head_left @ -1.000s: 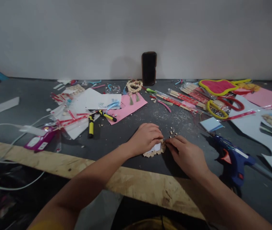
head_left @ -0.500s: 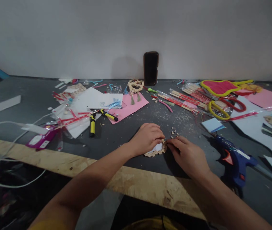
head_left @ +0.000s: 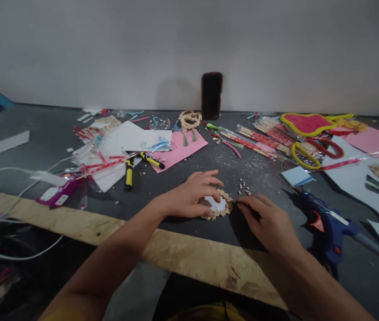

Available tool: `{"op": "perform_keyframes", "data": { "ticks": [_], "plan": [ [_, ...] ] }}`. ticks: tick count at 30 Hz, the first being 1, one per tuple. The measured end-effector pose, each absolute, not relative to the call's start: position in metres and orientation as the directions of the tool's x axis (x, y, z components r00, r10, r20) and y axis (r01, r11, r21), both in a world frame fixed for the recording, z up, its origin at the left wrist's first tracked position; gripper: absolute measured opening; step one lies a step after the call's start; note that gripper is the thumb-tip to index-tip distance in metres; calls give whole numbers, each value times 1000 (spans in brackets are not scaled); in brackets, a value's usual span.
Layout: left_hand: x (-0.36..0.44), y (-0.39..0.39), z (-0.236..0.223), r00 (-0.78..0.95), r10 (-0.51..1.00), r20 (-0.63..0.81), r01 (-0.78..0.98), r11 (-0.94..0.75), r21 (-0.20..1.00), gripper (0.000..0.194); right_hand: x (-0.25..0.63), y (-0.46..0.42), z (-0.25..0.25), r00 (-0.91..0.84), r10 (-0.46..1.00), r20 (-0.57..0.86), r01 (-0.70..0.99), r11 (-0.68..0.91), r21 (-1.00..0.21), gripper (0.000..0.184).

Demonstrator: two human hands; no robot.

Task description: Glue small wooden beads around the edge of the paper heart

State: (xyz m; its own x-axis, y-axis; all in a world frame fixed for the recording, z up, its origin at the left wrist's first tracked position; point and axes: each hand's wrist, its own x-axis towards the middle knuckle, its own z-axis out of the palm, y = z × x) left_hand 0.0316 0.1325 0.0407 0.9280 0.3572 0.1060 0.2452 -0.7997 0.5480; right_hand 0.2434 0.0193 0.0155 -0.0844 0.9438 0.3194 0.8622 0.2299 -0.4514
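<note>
An oval white piece [head_left: 219, 204] with a rim of small beige bits lies flat on the dark tabletop. Over its left side is my left hand [head_left: 196, 194], fingers spread, the thumb and a fingertip at the rim. My right hand [head_left: 265, 218] sits just right of the oval with thumb and forefinger pinched together; whatever is between them is too small to make out. Several loose beige bits [head_left: 242, 185] are scattered just beyond my right fingertips.
A blue glue gun [head_left: 326, 220] lies at the right, a purple glue gun [head_left: 60, 189] with a white cable at the left. Yellow-black pliers [head_left: 129, 174], pink paper [head_left: 187, 149] and wrapped chopsticks [head_left: 248, 142] lie farther back. A phone [head_left: 211, 96] leans on the wall.
My left hand has lifted its fingers apart and shifted left, uncovering more of the oval. My right hand has drawn slightly right, away from the rim, still pinched.
</note>
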Motion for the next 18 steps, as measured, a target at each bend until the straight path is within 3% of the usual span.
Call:
{"op": "perform_keyframes", "data": {
  "ticks": [8,18],
  "plan": [
    [30,128,38,957,281,75,210,-844,494,25,233,13,11,-307,903,300,868,395,-301,21],
    [32,124,37,946,315,77,245,-850,467,16,227,17,8,-343,893,291,861,423,-282,22]
  ]
}}
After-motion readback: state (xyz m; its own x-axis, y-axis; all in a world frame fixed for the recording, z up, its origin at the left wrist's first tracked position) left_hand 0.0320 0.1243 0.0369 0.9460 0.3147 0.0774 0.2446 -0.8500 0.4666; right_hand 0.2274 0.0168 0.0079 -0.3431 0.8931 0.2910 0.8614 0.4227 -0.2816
